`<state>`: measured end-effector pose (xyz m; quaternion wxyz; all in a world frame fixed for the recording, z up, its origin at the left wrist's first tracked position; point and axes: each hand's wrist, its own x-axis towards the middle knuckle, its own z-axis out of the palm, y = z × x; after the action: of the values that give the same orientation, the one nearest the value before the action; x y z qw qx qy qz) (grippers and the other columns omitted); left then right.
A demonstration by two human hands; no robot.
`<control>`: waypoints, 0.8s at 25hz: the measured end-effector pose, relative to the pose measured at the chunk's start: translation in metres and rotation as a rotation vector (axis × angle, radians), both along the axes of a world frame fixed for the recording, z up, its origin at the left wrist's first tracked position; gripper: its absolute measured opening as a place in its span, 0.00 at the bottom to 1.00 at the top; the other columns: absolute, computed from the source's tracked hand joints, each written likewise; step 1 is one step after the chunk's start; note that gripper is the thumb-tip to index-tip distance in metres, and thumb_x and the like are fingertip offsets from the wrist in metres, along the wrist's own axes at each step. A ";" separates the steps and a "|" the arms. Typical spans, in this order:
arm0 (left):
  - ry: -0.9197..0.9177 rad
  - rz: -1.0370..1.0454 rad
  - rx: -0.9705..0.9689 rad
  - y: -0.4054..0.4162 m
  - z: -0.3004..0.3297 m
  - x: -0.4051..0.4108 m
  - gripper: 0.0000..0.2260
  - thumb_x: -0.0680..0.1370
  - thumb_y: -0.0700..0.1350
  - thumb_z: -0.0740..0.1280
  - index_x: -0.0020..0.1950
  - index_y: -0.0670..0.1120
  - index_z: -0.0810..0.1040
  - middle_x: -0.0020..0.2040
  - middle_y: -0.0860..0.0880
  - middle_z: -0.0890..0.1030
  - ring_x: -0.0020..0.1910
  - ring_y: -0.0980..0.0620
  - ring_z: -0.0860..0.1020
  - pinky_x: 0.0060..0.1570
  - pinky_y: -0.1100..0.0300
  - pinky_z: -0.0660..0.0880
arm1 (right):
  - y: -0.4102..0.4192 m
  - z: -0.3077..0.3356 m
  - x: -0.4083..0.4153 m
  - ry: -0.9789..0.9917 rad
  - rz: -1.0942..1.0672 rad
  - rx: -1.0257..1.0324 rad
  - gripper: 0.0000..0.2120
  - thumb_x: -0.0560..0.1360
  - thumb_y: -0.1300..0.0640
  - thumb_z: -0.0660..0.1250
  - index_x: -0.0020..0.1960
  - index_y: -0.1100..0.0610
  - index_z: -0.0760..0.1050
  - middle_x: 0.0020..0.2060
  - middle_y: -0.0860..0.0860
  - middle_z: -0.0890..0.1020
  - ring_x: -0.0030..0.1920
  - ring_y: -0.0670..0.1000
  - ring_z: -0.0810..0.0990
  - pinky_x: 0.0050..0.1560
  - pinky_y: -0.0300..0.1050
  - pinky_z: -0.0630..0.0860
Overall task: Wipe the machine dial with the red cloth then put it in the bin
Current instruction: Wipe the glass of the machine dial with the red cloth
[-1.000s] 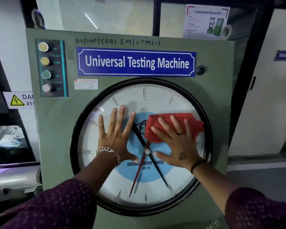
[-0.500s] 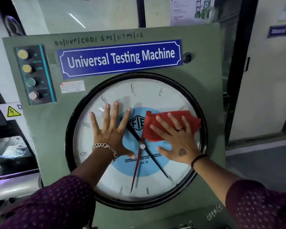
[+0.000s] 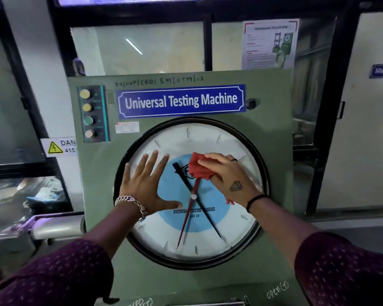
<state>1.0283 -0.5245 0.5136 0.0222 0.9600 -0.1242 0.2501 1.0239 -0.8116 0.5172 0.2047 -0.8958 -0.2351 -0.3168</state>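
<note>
Since 0.5 s ago the red cloth (image 3: pixel 199 167) has gone from spread flat under the right hand (image 3: pixel 227 177) to bunched up in it, and the hand has curled round it; the view has also pulled back, so more of the window above shows.

Right hand: fingers (image 3: pixel 210 164) bent over the cloth, gripping it vs. the glass, just right of and above the dial's centre pin. Cloth sticks out past the fingertips to the left, w/ a small red bit showing below the wrist. Ring and black wristband on this hand.

Left hand (image 3: pixel 147 184): flat and spread, holding nothing, palm on the left half of the machine dial (image 3: pixel 237 221), thumb toward the centre. Chain bracelet at the wrist. The hands are apart, w/ the black pointer's upper end between them.

Dial: round, black rim, white face w/ blue middle disc, red pointer (image 3: pixel 186 221) and black pointer (image 3: pixel 205 214) crossing at the pin. Cloth covers the logo's right part.

Above the dial, the blue nameplate (image 3: pixel 181 101) reads "Universal Testing Machine"; four buttons (image 3: pixel 87 113) in a column at the green panel's upper left corner. Danger sign (image 3: pixel 59 147) off the panel's left edge. No bin in view.
</note>
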 end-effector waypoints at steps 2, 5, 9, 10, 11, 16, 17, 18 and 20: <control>-0.017 0.024 -0.057 0.012 0.005 -0.041 0.67 0.56 0.90 0.62 0.89 0.65 0.43 0.91 0.56 0.44 0.90 0.49 0.45 0.85 0.32 0.46 | 0.011 -0.003 -0.028 0.004 0.092 0.050 0.28 0.76 0.68 0.70 0.75 0.55 0.84 0.76 0.56 0.81 0.68 0.66 0.81 0.72 0.59 0.78; -0.012 0.077 -0.038 0.029 0.013 -0.101 0.64 0.57 0.89 0.62 0.89 0.64 0.51 0.91 0.54 0.48 0.90 0.48 0.49 0.85 0.34 0.48 | 0.033 -0.004 -0.059 0.041 0.181 0.131 0.26 0.77 0.63 0.75 0.75 0.56 0.83 0.74 0.58 0.82 0.71 0.64 0.82 0.75 0.60 0.77; 0.022 0.200 -0.013 0.054 0.013 -0.180 0.63 0.58 0.87 0.64 0.88 0.64 0.52 0.91 0.54 0.51 0.88 0.46 0.54 0.85 0.38 0.54 | 0.077 -0.014 -0.099 0.112 0.349 0.200 0.26 0.75 0.58 0.72 0.74 0.56 0.84 0.66 0.55 0.87 0.61 0.56 0.86 0.68 0.58 0.82; 0.034 0.227 -0.009 0.061 0.013 -0.196 0.63 0.58 0.87 0.64 0.88 0.64 0.53 0.91 0.54 0.52 0.88 0.45 0.56 0.85 0.39 0.55 | 0.090 -0.017 -0.107 0.124 0.387 0.192 0.26 0.76 0.58 0.73 0.73 0.56 0.84 0.65 0.55 0.88 0.59 0.56 0.86 0.66 0.58 0.82; 0.053 0.257 -0.009 0.068 0.012 -0.213 0.63 0.57 0.88 0.63 0.88 0.64 0.53 0.91 0.54 0.52 0.88 0.45 0.56 0.84 0.39 0.56 | 0.104 -0.021 -0.114 0.133 0.414 0.176 0.25 0.76 0.60 0.74 0.73 0.56 0.84 0.64 0.55 0.88 0.60 0.57 0.86 0.67 0.58 0.82; 0.082 0.408 -0.036 0.122 -0.004 -0.291 0.60 0.59 0.86 0.62 0.88 0.63 0.55 0.90 0.54 0.54 0.86 0.45 0.59 0.82 0.40 0.62 | 0.191 -0.044 -0.152 0.195 0.566 0.122 0.25 0.78 0.58 0.76 0.74 0.52 0.83 0.66 0.53 0.88 0.65 0.56 0.84 0.69 0.43 0.76; 0.080 0.431 -0.048 0.135 -0.009 -0.306 0.60 0.60 0.85 0.64 0.88 0.63 0.55 0.90 0.54 0.55 0.86 0.45 0.60 0.82 0.40 0.61 | 0.209 -0.050 -0.160 0.215 0.591 0.114 0.25 0.77 0.57 0.76 0.74 0.52 0.83 0.67 0.52 0.88 0.65 0.55 0.84 0.68 0.37 0.72; 0.082 0.453 -0.054 0.149 -0.014 -0.320 0.60 0.61 0.84 0.65 0.89 0.62 0.55 0.90 0.54 0.55 0.86 0.45 0.60 0.83 0.41 0.60 | 0.227 -0.055 -0.168 0.231 0.616 0.109 0.25 0.77 0.56 0.75 0.74 0.51 0.83 0.66 0.52 0.88 0.65 0.54 0.83 0.68 0.33 0.69; 0.094 0.509 -0.080 0.181 -0.030 -0.350 0.59 0.62 0.84 0.69 0.88 0.62 0.57 0.90 0.54 0.55 0.86 0.45 0.59 0.83 0.41 0.59 | 0.269 -0.068 -0.186 0.261 0.669 0.087 0.26 0.75 0.54 0.75 0.73 0.49 0.84 0.66 0.50 0.88 0.65 0.52 0.83 0.67 0.34 0.69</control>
<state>0.6778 -0.3438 0.4837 0.0022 0.9692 0.1327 0.2073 0.8374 -0.5422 0.4493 0.3634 -0.7926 -0.4733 -0.1249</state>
